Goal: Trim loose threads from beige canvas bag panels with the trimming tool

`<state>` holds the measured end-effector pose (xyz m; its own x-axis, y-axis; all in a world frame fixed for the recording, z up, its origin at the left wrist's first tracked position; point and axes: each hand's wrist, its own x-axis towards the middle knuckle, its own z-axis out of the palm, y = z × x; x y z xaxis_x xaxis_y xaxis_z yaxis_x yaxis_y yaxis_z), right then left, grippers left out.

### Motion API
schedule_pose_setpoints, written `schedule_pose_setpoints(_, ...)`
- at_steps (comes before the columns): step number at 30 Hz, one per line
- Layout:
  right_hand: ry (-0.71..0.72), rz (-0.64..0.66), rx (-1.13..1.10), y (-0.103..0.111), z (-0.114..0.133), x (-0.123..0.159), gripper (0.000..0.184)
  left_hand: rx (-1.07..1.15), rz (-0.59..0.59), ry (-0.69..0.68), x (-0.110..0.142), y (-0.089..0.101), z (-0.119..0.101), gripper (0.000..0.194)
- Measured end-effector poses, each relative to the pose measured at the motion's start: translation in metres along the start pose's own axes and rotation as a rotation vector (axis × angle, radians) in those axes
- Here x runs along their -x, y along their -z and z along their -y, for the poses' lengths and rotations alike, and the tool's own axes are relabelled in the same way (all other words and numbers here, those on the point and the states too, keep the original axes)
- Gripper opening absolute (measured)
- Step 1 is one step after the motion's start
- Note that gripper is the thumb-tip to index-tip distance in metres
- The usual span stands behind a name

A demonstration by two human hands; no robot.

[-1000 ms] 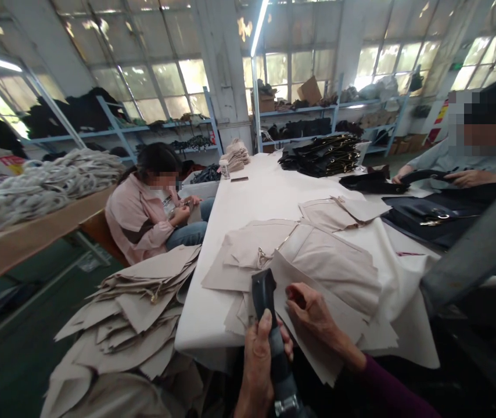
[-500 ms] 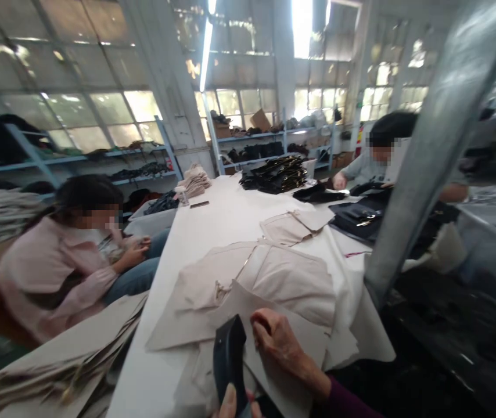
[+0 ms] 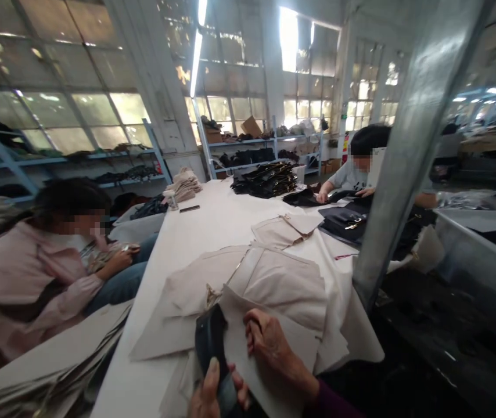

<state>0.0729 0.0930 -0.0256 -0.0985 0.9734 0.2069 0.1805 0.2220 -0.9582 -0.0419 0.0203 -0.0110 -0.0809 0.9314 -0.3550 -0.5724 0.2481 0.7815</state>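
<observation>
My left hand (image 3: 213,392) is wrapped round a black hand-held tool (image 3: 210,342) at the bottom edge of the view, thumb up along its back. Just to its right, my right hand (image 3: 269,348) has its fingers curled on a beige fabric piece (image 3: 248,360) that lies over the near edge of the white table (image 3: 204,226). The tool's head touches or overlaps the left edge of that piece. More beige fabric pieces (image 3: 274,278) lie spread on the table just beyond my hands.
A person in a pink jacket (image 3: 34,273) sits at the left of the table; another person (image 3: 361,168) handles black bags (image 3: 348,217) at the far right. A slanted metal post (image 3: 409,145) rises on the right. Beige pieces (image 3: 47,366) are stacked at lower left.
The view has swung to the right and lifted, so my hands sit lower in the picture. Both hands keep their hold; the tool has shifted slightly left against the fabric edge.
</observation>
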Motion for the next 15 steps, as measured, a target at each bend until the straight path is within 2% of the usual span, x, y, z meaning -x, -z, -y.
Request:
schedule_pose_setpoints(7, -0.009, 0.054, -0.056, 0.001, -0.006, -0.004, 0.016, 0.023, -0.21, -0.156, 0.033, 0.001, -0.01, 0.042)
schedule_pose_setpoints(11, 0.003, 0.055, -0.053, 0.002, -0.007, -0.005, 0.015, 0.062, -0.161, -0.157, 0.039, 0.001, -0.006, 0.043)
schedule_pose_setpoints(15, 0.009, 0.046, -0.044, 0.002, -0.003, -0.003, 0.016, 0.046, -0.088, -0.098, 0.029, -0.005, 0.005, 0.047)
